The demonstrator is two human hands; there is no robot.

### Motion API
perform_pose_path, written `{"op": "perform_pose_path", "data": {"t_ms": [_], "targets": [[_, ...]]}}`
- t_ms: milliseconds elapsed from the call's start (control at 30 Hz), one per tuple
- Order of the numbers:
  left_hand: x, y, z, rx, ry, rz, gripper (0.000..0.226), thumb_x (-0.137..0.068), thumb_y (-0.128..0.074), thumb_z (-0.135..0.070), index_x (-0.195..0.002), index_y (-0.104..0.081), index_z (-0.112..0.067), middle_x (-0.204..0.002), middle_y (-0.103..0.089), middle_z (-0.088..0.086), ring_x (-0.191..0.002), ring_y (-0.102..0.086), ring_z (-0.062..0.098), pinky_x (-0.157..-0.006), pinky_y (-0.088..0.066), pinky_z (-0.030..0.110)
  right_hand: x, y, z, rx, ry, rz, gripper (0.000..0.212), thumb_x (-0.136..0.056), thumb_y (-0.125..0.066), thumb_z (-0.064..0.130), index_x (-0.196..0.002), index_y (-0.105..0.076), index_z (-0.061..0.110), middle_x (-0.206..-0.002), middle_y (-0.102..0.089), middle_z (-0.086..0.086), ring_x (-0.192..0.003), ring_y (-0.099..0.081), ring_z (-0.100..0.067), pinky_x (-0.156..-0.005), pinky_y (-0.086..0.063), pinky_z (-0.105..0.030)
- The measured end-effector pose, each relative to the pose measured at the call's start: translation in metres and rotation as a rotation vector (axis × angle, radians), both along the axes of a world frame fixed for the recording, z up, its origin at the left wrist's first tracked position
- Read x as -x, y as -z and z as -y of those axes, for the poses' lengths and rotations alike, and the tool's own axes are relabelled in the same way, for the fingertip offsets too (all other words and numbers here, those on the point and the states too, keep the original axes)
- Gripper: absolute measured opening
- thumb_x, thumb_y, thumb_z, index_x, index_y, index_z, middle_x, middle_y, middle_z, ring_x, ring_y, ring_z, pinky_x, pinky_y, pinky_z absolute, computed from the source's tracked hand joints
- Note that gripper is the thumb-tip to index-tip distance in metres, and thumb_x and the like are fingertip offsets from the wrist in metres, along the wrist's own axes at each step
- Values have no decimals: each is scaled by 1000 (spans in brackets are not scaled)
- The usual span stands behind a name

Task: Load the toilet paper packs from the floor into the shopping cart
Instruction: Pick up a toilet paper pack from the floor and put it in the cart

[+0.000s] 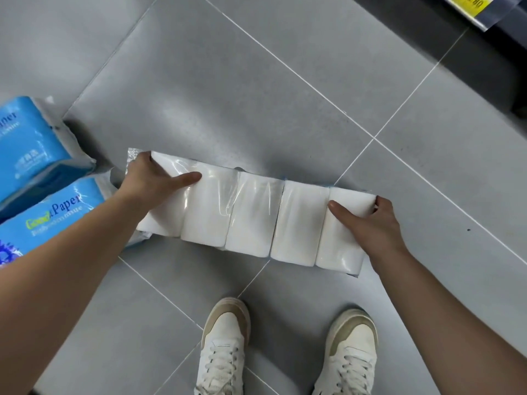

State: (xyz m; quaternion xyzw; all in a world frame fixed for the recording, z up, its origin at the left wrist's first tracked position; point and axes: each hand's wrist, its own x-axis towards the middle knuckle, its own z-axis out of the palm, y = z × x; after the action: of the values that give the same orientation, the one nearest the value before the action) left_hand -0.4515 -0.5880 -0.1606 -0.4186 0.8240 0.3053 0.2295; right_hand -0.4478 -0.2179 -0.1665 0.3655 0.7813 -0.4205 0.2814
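A long toilet paper pack (251, 215), several white rolls in clear plastic wrap, stretches across the middle of the view over the grey tiled floor. My left hand (151, 181) grips its left end, thumb on top and fingers wrapped over the far edge. My right hand (368, 223) grips the right end the same way. Whether the pack rests on the floor or is lifted is unclear. Two more packs in blue wrap, one (31, 138) above the other (51, 215), lie at the left edge. No shopping cart is visible.
My two white sneakers (225, 346) (349, 352) stand on the tiles just below the pack. A dark shelf base with a yellow price tag (467, 4) runs along the top right corner.
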Motion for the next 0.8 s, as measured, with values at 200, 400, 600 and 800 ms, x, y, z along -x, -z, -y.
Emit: {"op": "perform_pose_path", "data": {"t_ms": [200,400,600,800], "targets": [[12,-5,-5,-6,34,-120,104,-63,-91,-51,-146,-42,-12,-140,-55,6,-130,-53,27,-104,-42,33,21,-9,-8,-25,13,-105,91,-66,-93,46,-141,-45,25,-117,-59,11,-111,-62,-17,-101,-53,-40],[37,-20,-11,-33,0,-320,106,-68,-92,-41,-154,-33,-19,-149,-48,3,-133,-50,19,-107,-38,25,52,-24,-12,-10,16,-270,96,-67,-93,43,-145,-39,27,-108,-55,22,-111,-60,-12,-98,-51,-32],[24,-25,-6,-50,-10,-441,97,-70,-93,-26,-150,-38,-23,-139,-54,-1,-122,-58,14,-103,-49,27,48,-32,-18,-48,-105,-371,101,-69,-93,36,-147,-32,21,-140,-53,8,-120,-57,-12,-97,-43,-25],[4,-14,-1,-32,41,-392,109,-65,-95,-32,-153,-33,-25,-133,-55,-5,-122,-59,14,-110,-46,45,24,-26,-23,-90,-182,-393,102,-65,-95,35,-147,-36,23,-137,-49,17,-125,-53,-9,-97,-40,-24]]}}
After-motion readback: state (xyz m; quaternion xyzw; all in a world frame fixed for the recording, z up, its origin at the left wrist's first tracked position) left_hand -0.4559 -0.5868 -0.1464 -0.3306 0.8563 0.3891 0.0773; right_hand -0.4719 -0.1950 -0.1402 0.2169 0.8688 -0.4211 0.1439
